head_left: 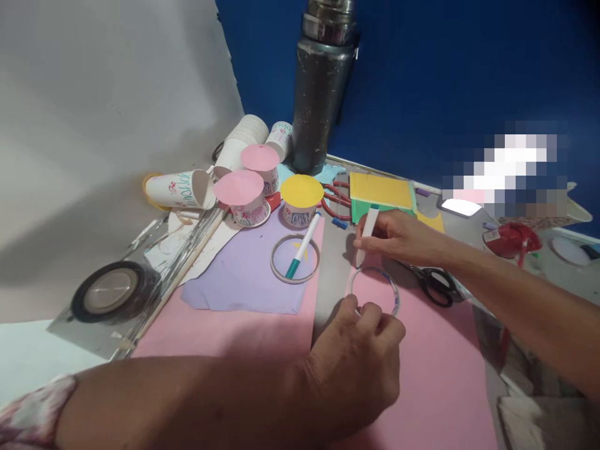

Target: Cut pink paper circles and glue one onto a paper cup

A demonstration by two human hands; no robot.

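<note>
A thin ring (397,294) lies on pink paper (435,375) in front of me. My left hand (359,356) has its fingers closed at the ring's near edge. Above the far left of the ring, my right hand (387,234) grips a white marker (369,232) with a blue upper end; its lower end points down at the rim. To the left, a second marker (304,242) with a teal cap rests across another ring (272,262) on lilac paper (239,275). Black-handled scissors (438,287) lie right of the first ring.
Decorated paper cups topped by pink (239,187) and yellow discs (302,190) stand behind. A dark flask (319,100) rises at the back. A black tape roll (107,290) sits left, beside a wooden stick (180,275). A yellow-green box (382,194) and red tin (509,239) are right.
</note>
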